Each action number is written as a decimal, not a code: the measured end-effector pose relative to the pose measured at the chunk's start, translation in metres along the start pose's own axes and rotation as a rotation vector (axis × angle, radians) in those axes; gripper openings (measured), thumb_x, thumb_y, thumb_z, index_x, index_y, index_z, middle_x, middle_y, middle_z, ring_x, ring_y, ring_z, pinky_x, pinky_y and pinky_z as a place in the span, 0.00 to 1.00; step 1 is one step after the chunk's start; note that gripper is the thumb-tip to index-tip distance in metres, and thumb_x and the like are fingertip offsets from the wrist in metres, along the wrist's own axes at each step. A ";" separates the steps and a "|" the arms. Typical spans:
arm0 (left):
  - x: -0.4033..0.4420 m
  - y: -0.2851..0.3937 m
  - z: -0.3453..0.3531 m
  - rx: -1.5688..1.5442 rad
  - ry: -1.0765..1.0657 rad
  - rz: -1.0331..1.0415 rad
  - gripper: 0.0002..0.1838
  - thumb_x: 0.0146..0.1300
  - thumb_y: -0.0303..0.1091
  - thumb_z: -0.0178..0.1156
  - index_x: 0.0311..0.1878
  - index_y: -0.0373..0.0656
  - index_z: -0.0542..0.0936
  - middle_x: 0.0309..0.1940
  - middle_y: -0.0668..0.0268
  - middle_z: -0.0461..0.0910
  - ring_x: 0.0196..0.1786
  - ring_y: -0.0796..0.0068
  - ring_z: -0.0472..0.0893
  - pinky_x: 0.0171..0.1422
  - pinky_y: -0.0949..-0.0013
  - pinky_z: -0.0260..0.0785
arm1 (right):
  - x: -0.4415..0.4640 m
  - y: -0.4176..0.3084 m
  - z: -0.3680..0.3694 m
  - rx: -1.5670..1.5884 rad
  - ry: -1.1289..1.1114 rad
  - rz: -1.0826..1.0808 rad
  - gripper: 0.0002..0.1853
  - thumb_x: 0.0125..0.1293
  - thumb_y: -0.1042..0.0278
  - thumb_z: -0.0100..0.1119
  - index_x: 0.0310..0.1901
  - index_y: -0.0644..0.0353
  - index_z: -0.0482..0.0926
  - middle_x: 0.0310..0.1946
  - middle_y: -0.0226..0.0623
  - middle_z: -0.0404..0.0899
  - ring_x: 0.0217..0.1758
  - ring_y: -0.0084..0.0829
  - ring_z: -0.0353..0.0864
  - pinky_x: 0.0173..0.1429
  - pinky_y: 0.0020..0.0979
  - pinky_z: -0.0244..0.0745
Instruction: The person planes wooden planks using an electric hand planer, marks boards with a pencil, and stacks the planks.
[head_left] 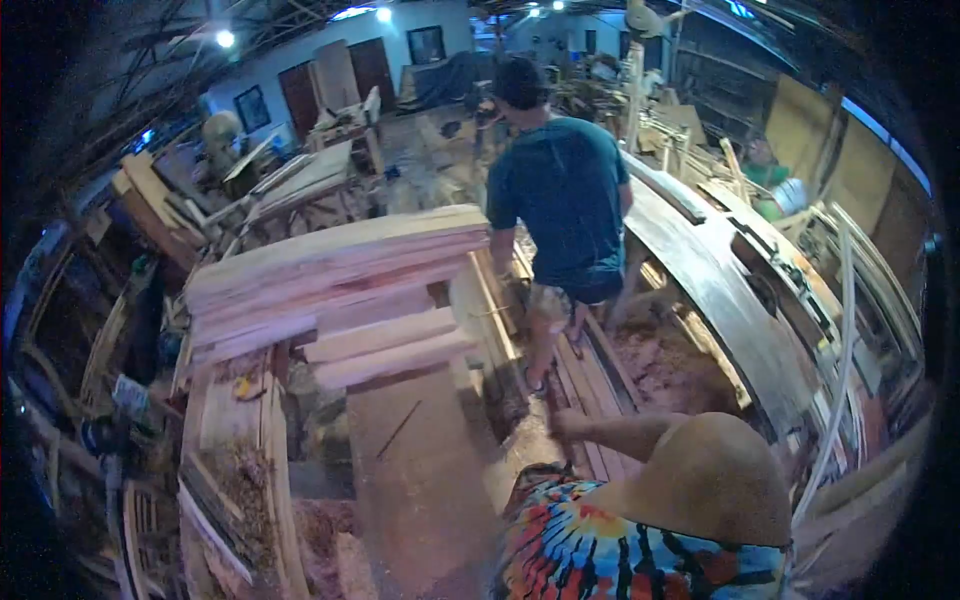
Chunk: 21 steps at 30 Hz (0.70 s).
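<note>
Neither of my own hands can be made out. Close at the lower right is a person in a tie-dye shirt (640, 550), with what looks like a tan cap (715, 475). Beyond the cap a bare forearm stretches left, ending in a hand (570, 425) near the boards; its fingers are too blurred to read. A second person in a dark teal T-shirt (570, 195) and shorts stands facing away beside a stack of boards (340, 265). Two shorter boards (390, 345) lie in front of the stack. A wide brown panel (420, 480) extends toward me, with a thin dark stick on it.
Long planks (590, 400) lie low between the stack and a long pale slab (700, 275) on the right. Sawdust (670, 370) covers the ground there. A small yellow tool (245, 388) rests on timber at left. Tall sheets (800, 130) lean at the back right.
</note>
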<state>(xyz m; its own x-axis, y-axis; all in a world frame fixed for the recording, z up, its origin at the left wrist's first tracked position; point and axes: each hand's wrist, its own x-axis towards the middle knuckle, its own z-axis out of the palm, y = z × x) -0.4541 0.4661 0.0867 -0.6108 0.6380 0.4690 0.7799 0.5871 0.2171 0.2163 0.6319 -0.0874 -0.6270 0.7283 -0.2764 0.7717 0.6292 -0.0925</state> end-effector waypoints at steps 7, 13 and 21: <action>-0.004 -0.033 0.007 0.168 0.001 0.031 0.17 0.71 0.39 0.58 0.52 0.34 0.80 0.39 0.60 0.84 0.39 0.67 0.83 0.46 0.63 0.77 | -0.294 0.031 0.055 0.415 -0.522 0.935 0.17 0.65 0.52 0.60 0.44 0.56 0.85 0.39 0.48 0.84 0.42 0.45 0.84 0.47 0.44 0.79; -0.014 -0.057 -0.004 0.278 0.053 0.079 0.17 0.71 0.40 0.58 0.53 0.35 0.80 0.40 0.60 0.84 0.40 0.66 0.83 0.47 0.63 0.77 | -0.280 0.019 0.055 0.508 -0.491 0.928 0.17 0.66 0.52 0.60 0.44 0.56 0.85 0.39 0.47 0.85 0.42 0.44 0.84 0.46 0.43 0.80; -0.035 -0.098 -0.028 0.469 0.155 0.136 0.18 0.70 0.41 0.58 0.53 0.35 0.80 0.41 0.60 0.84 0.41 0.64 0.84 0.49 0.61 0.77 | -0.079 0.015 0.054 0.529 -0.424 0.428 0.17 0.66 0.52 0.61 0.44 0.57 0.86 0.39 0.46 0.85 0.41 0.42 0.85 0.46 0.42 0.81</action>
<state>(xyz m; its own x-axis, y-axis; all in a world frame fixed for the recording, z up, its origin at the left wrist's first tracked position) -0.5054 0.3727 0.0728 -0.4526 0.6637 0.5955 0.6842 0.6867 -0.2454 0.2827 0.5689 -0.1185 -0.2529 0.6457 -0.7205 0.9509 0.0287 -0.3081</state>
